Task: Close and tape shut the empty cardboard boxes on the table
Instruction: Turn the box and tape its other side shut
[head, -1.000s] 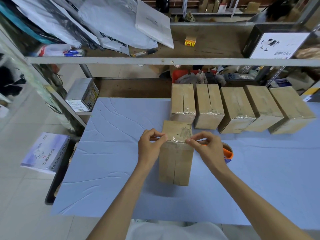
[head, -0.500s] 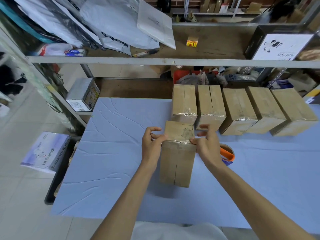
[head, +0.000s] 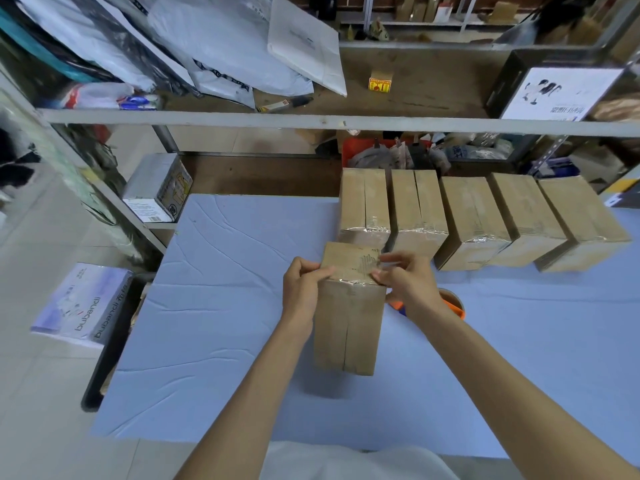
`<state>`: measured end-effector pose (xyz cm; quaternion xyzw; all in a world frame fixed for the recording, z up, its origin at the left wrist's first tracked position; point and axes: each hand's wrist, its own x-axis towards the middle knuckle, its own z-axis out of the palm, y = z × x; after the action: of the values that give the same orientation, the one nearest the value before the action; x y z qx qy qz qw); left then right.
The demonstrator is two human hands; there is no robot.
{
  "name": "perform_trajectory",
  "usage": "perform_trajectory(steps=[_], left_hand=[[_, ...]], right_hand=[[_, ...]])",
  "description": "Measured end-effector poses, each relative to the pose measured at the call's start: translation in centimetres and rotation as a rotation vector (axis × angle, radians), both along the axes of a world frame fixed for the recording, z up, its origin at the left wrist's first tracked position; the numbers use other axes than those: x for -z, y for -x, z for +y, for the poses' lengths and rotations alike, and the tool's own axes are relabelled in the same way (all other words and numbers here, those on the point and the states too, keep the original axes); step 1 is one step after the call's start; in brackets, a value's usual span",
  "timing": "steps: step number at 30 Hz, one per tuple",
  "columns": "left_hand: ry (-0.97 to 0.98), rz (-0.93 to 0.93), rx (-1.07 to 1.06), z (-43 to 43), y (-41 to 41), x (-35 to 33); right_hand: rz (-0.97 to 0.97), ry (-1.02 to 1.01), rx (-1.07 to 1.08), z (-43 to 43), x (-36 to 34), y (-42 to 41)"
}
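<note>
While left grip [head: 304, 285] clamps the upper-left corner of the box [head: 348, 327], thumb hooked onto the far printed face, right grip [head: 412, 289] pinches at the tape strip [head: 349, 280] on the upper-right corner. R fingertips are motion-blurred, so the exact hold is approx. Box is mid-counter [head: 225, 306], seam face toward me. Cannot tell if the seam itself is taped.

Risks (judgement):
- Tape looks wrinkled along the edge. Uneven pressing → creases, weak stick, flap lifts later.
- Box is empty per task, so light. Hard push from R w/o L bracing → it slides or tips toward 9 o'clock.
- Row of boxes [head: 471, 216] is very close at 12 o'clock. A shove fwd could knock the nearest one.
- Tape roll [head: 453, 303] is at 3 o'clock, half hidden behind R wrist. A wrist swing could sweep it away.

Containers:
- Held box: closed, inside not visible.
- Row of five, 12–2 o'clock: all closed, tape glint on near edges of at least three, contents hidden.
- Red bin [head: 353, 150], further out at 12 o'clock under the shelf: holds grey bags & packets.
</note>
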<state>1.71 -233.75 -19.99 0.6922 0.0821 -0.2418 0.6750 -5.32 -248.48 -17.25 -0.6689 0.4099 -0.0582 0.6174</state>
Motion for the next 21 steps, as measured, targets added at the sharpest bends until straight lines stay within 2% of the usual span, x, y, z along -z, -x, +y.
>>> perform_trajectory(steps=[6,9,13,17,21], left_hand=[[0.019,0.112,-0.133,-0.2,-1.7,-0.2],[0.044,0.147,-0.129,-0.2,-1.9,-0.2],[0.084,0.248,-0.109,-0.5,-1.3,0.2],[0.036,0.178,-0.024,0.0,-0.1,1.9],[0.009,0.202,0.057,0.8,0.0,2.8]], right_hand=[[0.006,-0.092,0.071,-0.3,1.9,1.5],[-0.06,-0.053,0.05,0.4,3.7,2.5],[-0.172,-0.002,-0.065,0.2,3.3,2.7],[-0.134,0.044,-0.236,-0.2,4.4,3.0],[-0.149,0.133,-0.217,0.0,5.5,3.2]])
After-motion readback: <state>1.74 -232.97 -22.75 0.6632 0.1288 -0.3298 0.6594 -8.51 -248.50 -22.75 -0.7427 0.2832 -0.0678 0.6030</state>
